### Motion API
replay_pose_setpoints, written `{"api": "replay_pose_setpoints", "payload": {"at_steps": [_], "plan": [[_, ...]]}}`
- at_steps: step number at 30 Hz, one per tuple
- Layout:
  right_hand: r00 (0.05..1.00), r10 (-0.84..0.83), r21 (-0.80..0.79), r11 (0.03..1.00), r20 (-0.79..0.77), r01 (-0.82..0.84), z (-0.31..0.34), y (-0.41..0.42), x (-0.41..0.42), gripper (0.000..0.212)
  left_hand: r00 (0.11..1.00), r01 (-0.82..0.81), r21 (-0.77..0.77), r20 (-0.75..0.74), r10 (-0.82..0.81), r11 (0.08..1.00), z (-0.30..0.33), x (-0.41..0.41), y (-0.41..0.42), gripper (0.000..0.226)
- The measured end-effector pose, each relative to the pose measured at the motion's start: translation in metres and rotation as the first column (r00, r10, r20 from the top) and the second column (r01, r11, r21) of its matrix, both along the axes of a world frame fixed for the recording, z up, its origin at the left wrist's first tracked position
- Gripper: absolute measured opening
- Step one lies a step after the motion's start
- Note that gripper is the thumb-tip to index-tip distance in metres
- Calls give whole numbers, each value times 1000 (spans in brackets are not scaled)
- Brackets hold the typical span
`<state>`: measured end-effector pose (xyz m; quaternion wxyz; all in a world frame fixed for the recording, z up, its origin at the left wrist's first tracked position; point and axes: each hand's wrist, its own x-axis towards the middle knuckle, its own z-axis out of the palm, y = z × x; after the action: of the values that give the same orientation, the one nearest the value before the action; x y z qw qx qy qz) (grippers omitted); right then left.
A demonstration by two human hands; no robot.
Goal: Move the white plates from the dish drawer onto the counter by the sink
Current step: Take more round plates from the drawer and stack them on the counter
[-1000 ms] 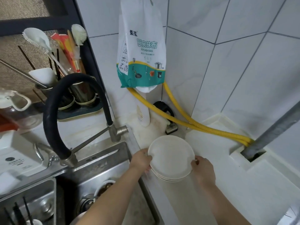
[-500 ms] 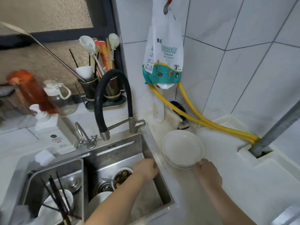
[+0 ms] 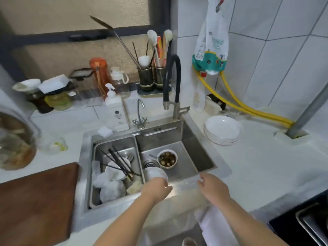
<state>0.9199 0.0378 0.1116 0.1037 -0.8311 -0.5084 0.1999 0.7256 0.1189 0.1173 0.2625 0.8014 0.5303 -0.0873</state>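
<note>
Stack of round, glossy white plates [image 3: 222, 130] resting on the pale stone-like surface [image 3: 257, 162], beyond and to the right of the right hand [image 3: 212, 188], well apart from it. Both hands hover empty over the steel sink [image 3: 191, 146] front rim; left hand [image 3: 156, 189] fingers loosely curled, right fingers spread.

White plates [image 3: 222, 129], yellow hoses [image 3: 248, 108] (steel-grey sink [image 3: 191, 139]).

Glossy ceramic plates [image 3: 222, 129] on a matt stone-look counter [image 3: 257, 166] (brushed-steel sink [image 3: 198, 153]).
</note>
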Motion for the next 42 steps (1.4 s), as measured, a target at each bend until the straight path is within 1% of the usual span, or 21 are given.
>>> {"api": "replay_pose_setpoints", "payload": {"at_steps": [2, 7, 12, 15, 17, 19, 22, 25, 27, 30, 32, 35, 38, 42], "plan": [[998, 56, -9, 998, 12, -56, -3, -18, -33, 32, 1000, -16, 28, -26, 16, 999, -4, -32, -21, 40], [981, 191, -47, 981, 18, -190, -9, -52, -97, 29, 993, -114, 7, -3, 114, 993, -11, -93, -68, 36], [943, 326, -48, 945, 71, -324, -6, -75, -137, 28, 974, -224, -21, 20, 225, 974, -15, -139, -110, 31], [913, 406, -99, 911, 41, -401, -7, -81, -154, 21, 947, -321, -25, 24, 322, 947, -17, -164, -135, 26], [886, 462, -113, 883, 31, -456, -6, -87, -165, 18, 921, -389, -38, 3, 390, 920, -18, -179, -152, 25], [857, 514, -133, 851, 18, -508, -6, -97, -173, 15, 890, -457, -56, -27, 456, 888, -19, -192, -171, 29], [801, 599, -153, 791, -10, -593, -10, -115, -187, 15, 839, -544, -77, -42, 542, 836, -22, -208, -203, 25], [747, 661, -154, 732, -71, -663, -21, -127, -207, 19, 776, -631, -73, -38, 630, 773, -20, -223, -233, 33], [700, 710, -156, 685, -77, -711, -23, -136, -225, 19, 735, -678, -74, -36, 677, 731, -18, -235, -252, 36], [645, 759, -144, 631, -91, -762, -25, -148, -255, 19, 680, -733, -88, -46, 732, 675, -18, -257, -275, 34], [613, 787, -143, 599, -79, -788, -25, -153, -276, 23, 639, -768, -95, -51, 767, 633, -20, -274, -285, 32], [566, 821, -150, 551, -78, -821, -27, -156, -309, 24, 591, -806, -94, -68, 804, 584, -25, -302, -297, 36], [545, 830, -178, 522, -118, -834, -36, -153, -346, 27, 559, -828, -111, -83, 825, 549, -32, -334, -301, 37], [535, 829, -203, 503, -161, -840, -53, -147, -398, 20, 528, -845, -172, -113, 842, 507, -49, -383, -300, 36]]}}
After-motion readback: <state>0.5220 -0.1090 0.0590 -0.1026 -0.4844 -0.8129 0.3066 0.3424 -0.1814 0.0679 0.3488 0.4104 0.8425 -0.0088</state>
